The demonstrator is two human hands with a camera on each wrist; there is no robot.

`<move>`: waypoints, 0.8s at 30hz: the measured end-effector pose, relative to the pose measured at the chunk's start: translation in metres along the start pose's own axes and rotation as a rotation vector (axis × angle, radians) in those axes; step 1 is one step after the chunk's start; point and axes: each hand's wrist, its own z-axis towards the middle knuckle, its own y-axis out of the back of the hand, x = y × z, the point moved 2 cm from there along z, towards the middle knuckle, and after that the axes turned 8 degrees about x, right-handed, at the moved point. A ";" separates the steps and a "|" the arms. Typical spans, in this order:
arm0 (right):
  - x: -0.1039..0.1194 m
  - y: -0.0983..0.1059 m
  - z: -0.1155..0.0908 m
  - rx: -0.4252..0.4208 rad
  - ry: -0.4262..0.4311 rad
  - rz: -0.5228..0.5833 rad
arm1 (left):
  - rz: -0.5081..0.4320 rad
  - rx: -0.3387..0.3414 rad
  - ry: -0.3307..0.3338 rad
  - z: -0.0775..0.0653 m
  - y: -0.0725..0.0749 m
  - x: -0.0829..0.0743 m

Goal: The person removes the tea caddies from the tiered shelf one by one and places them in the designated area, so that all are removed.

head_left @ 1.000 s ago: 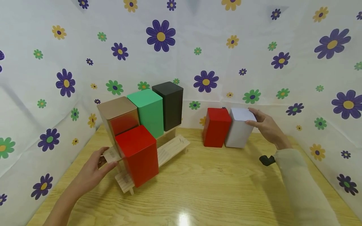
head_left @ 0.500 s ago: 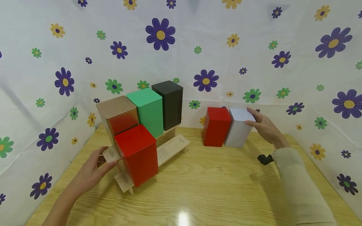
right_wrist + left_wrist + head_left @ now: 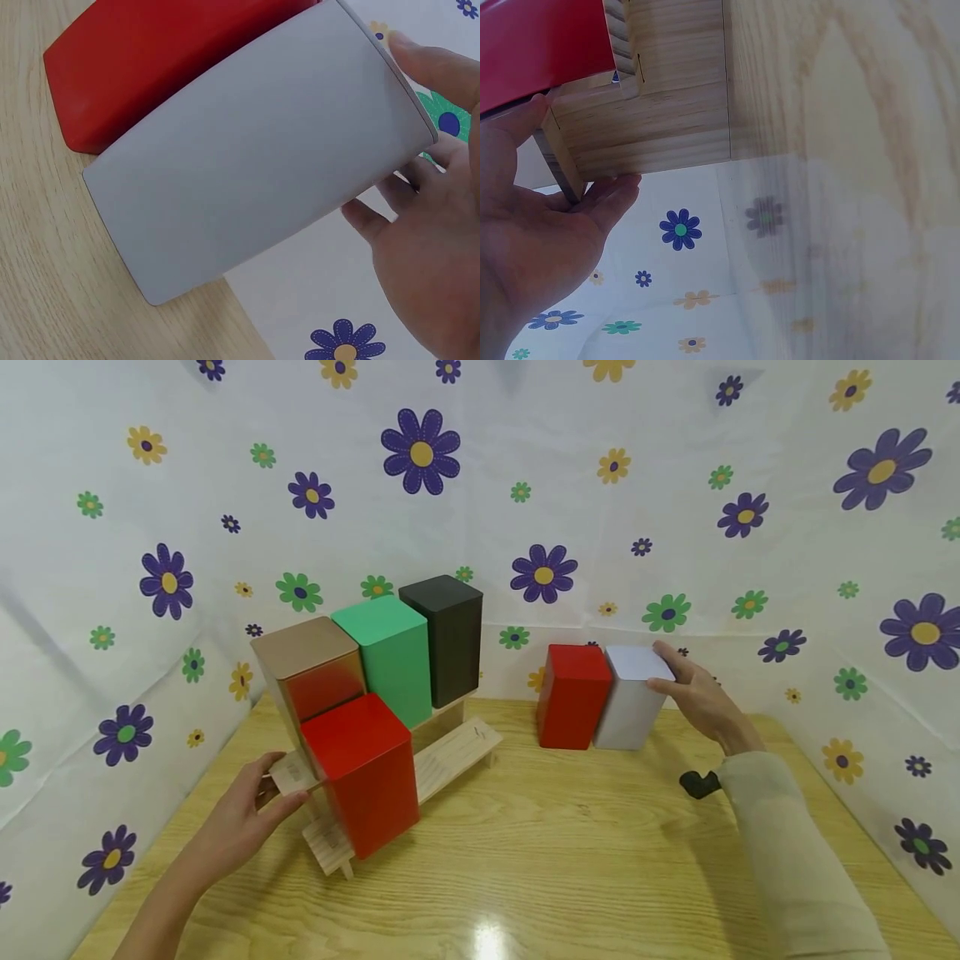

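At the left, my left hand point(image 3: 240, 810) grips the near end of the upper step of a wooden stepped rack point(image 3: 450, 760), thumb in front and fingers behind and under it. A brown box point(image 3: 307, 647), a green box point(image 3: 393, 660) and a black box point(image 3: 453, 643) stand on the upper step. A glossy red box point(image 3: 367, 785) stands on the lower step. At the back right, my right hand point(image 3: 701, 693) holds the upper right side of a white box point(image 3: 630, 710), thumb over its top edge and fingertips along its side point(image 3: 255, 165). The white box stands beside another red box point(image 3: 573, 697).
The light wood table point(image 3: 555, 852) runs up to a white flower-print cloth point(image 3: 480, 502) hung at the back and sides. A small black piece point(image 3: 699, 785) sits at the right wrist, by the sleeve.
The right hand and the white box have shifted slightly left, closer to the red box. The left hand keeps its grip on the rack. The head view has moved a little.
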 end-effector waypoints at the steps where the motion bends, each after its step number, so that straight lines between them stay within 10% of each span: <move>1: 0.000 0.000 -0.001 -0.021 0.006 0.003 | 0.002 0.000 0.004 0.000 0.000 0.000; 15: 0.032 -0.004 -0.035 -0.361 0.170 -0.081 | -0.053 0.005 -0.034 0.002 0.000 0.001; 24: 0.061 -0.033 -0.045 -0.201 0.326 0.105 | -0.059 0.007 -0.039 0.002 0.000 0.001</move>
